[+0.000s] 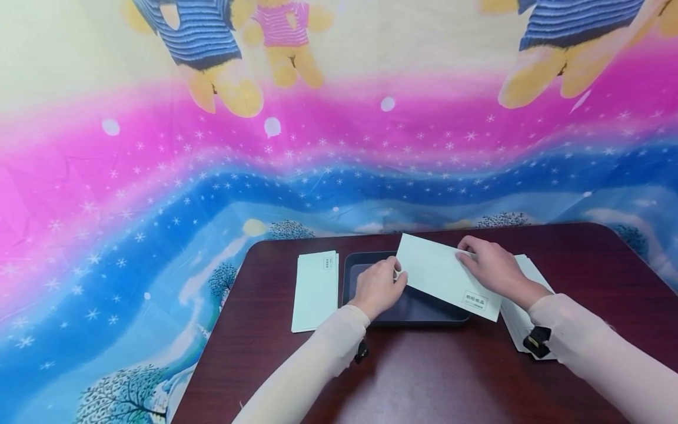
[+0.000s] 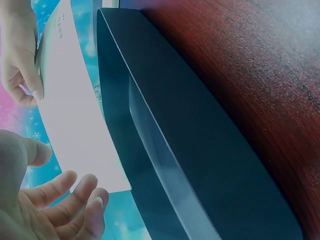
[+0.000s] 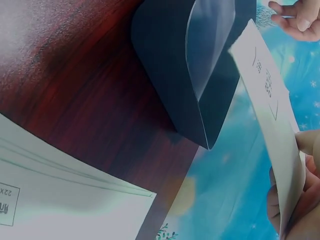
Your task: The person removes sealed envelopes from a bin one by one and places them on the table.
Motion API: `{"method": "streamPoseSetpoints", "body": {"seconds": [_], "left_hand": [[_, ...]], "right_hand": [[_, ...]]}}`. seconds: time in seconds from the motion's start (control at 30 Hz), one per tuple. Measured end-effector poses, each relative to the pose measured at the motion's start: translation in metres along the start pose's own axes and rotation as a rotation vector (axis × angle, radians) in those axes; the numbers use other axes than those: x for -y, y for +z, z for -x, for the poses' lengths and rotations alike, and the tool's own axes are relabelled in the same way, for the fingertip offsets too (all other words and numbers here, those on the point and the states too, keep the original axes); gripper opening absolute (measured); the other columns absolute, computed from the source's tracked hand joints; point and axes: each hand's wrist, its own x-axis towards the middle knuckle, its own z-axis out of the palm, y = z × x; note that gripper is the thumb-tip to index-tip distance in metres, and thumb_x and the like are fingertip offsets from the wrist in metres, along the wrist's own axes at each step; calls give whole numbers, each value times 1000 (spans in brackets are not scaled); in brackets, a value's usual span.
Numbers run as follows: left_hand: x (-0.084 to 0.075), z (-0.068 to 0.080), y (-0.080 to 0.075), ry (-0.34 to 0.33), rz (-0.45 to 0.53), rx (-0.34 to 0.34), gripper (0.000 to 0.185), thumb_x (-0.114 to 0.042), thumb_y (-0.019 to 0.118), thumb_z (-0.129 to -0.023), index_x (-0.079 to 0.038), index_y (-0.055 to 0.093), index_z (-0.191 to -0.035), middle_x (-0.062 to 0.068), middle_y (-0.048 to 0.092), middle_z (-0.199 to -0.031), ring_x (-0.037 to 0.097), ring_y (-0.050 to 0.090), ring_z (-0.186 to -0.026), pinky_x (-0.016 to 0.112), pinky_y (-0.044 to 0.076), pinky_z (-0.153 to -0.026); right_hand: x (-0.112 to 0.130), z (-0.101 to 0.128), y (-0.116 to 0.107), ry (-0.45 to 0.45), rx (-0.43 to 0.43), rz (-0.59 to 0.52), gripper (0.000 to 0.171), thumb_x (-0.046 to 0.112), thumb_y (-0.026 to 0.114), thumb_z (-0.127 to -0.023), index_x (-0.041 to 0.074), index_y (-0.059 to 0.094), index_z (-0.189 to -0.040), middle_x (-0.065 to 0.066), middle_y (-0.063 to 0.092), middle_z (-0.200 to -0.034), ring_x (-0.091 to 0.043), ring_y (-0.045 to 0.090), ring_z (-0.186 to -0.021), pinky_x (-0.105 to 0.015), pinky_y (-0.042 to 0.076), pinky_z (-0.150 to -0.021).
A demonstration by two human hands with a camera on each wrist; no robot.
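My right hand (image 1: 492, 268) pinches a pale envelope (image 1: 439, 265) at its far long edge, holding it tilted above the dark tray (image 1: 418, 322). A printed box marks the envelope's near right corner. In the right wrist view, the thumb and fingers of that hand lie on either side of the envelope (image 3: 272, 100). My left hand (image 1: 377, 285) is over the tray's left part, beside the envelope's left end. The left wrist view shows its fingers (image 2: 86, 185) loosely bent, thumb apart, with nothing pinched between them. Whether a fingertip touches the envelope, I cannot tell.
A stack of similar envelopes (image 1: 315, 294) lies left of the tray on the dark red wooden table (image 1: 424, 377). Another stack (image 1: 514, 327) lies to the right, partly hidden under the right forearm. A printed cloth (image 1: 339, 147) hangs behind the table.
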Motion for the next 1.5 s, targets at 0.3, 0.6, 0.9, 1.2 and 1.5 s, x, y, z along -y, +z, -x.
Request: {"method": "streamPoseSetpoints", "body": {"seconds": [0.3, 0.6, 0.9, 1.2, 1.5], "left_hand": [[-9, -2, 2, 7, -9, 21, 24, -38, 53, -103, -20, 66, -113, -7, 68, -90, 4, 57, -68, 25, 44, -60], [-16, -2, 4, 13, -13, 29, 24, -38, 54, -103, -21, 66, -114, -8, 67, -87, 5, 56, -68, 26, 44, -60], [-22, -4, 8, 31, -6, 13, 23, -38, 54, -103, -22, 66, -113, -7, 69, -90, 3, 57, -70, 27, 45, -61], [-28, -4, 11, 26, -36, 56, 24, -42, 55, -102, -23, 64, -114, -11, 56, -76, 4, 49, -62, 25, 40, -57], [-31, -2, 10, 30, -47, 72, 26, -43, 55, -102, -23, 64, -117, -11, 55, -76, 4, 50, -64, 25, 41, -58]], "right_hand": [[-5, 6, -8, -5, -24, -1, 18, 23, 60, -102, 10, 66, -112, -17, 73, -109, -26, 67, -84, -39, 46, -65], [-12, 10, -12, 12, -39, -2, 19, 26, 59, -102, 11, 67, -111, -19, 74, -105, -22, 63, -76, -35, 42, -62], [-22, 18, -19, 40, -66, -11, 20, 26, 58, -103, 10, 66, -113, -21, 73, -106, -26, 65, -80, -34, 41, -61], [-34, 26, -23, 51, -73, -42, 23, 27, 59, -103, 7, 66, -113, -21, 72, -109, -37, 68, -94, -34, 45, -65], [-42, 32, -25, 52, -83, -54, 21, 23, 58, -102, 4, 65, -110, -21, 72, -104, -32, 66, -87, -32, 44, -61]]}}
